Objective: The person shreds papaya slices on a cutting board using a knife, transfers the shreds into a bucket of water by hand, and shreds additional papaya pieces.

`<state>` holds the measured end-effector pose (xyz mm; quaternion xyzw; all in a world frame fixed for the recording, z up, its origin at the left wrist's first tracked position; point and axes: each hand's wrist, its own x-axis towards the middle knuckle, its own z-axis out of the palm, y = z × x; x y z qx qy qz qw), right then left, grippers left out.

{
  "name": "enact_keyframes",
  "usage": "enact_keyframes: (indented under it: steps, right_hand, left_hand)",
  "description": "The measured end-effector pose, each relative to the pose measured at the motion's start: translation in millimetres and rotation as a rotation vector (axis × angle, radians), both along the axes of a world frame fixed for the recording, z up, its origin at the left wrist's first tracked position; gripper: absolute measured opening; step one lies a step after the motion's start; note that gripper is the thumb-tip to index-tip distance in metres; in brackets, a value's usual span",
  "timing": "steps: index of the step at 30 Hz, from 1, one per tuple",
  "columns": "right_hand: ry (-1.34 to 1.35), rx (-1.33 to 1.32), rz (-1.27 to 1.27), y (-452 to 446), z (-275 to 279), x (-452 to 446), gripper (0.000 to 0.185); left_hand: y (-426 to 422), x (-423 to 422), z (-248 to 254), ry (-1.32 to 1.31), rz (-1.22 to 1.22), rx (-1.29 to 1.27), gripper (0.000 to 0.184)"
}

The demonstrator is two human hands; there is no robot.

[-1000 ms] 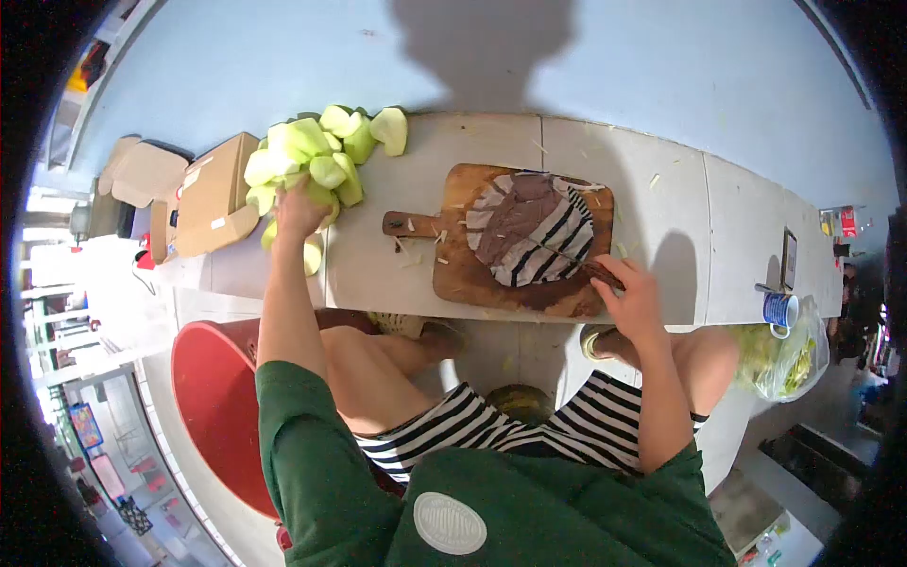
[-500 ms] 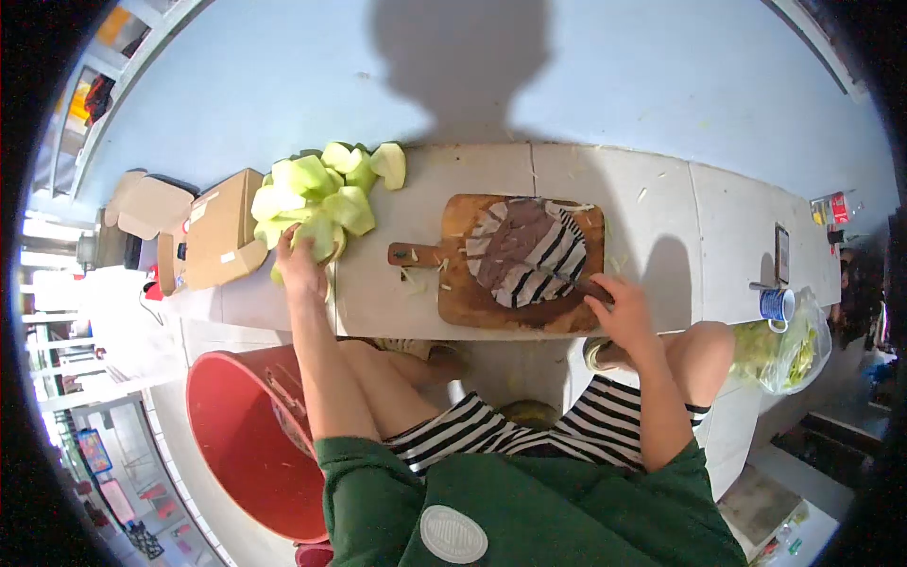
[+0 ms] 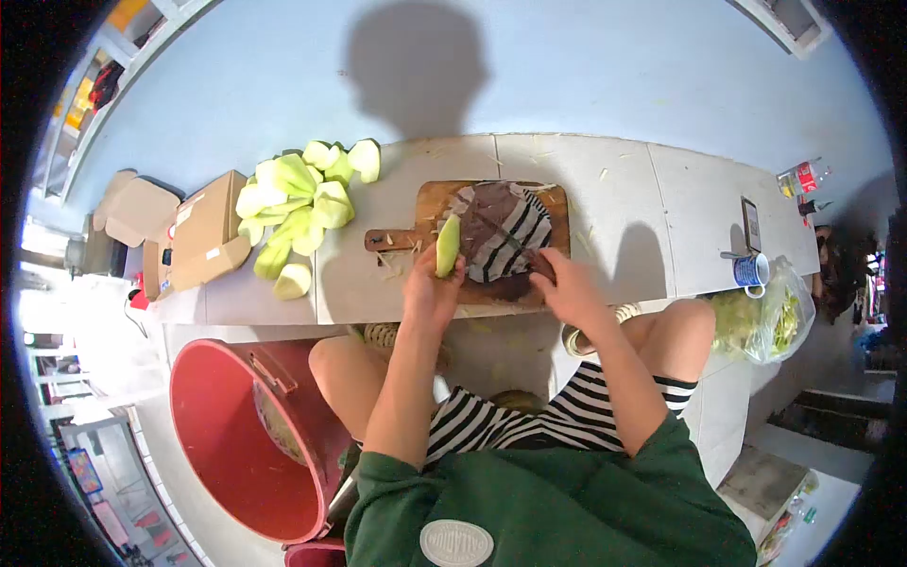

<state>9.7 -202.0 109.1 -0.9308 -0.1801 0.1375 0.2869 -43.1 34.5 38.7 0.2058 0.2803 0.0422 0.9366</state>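
Observation:
My left hand [image 3: 434,288] is closed around a pale green vegetable piece [image 3: 449,248], holding it up by the left part of a wooden cutting board [image 3: 428,203]. In my right hand [image 3: 571,293] is the dark handle of a knife [image 3: 541,265]. Its blade points up and left over a bundled cloth [image 3: 505,213], mauve with black-and-white stripes, that lies on the board. A heap of cut pale green pieces [image 3: 298,213] sits on the tiled counter to the left, with one piece [image 3: 293,281] at its near end.
An open cardboard box [image 3: 210,227] stands left of the heap. Below the counter on the left is a large red bucket [image 3: 213,454]. On the right are a blue-and-white mug [image 3: 751,271], a phone [image 3: 750,223], a bottle [image 3: 804,178] and a plastic bag of greens [image 3: 779,317].
My left hand has moved right from the heap to the board, carrying a green piece. My right hand still grips the knife over the cloth. The view has shifted slightly.

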Motion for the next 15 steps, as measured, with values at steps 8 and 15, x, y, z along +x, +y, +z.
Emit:
enact_keyframes:
  steps: [8, 15]
  right_hand:
    - [0.124, 0.071, -0.050, 35.5, -3.5, -30.5, 0.038]
    - [0.019, 0.037, 0.087, 23.2, -7.2, -35.7, 0.033]
  left_hand:
    - [-33.7, 0.9, 41.9, 0.231, -0.321, 0.442, 0.047]
    - [-25.9, 9.3, 18.5, 0.243, -0.494, 0.967, 0.042]
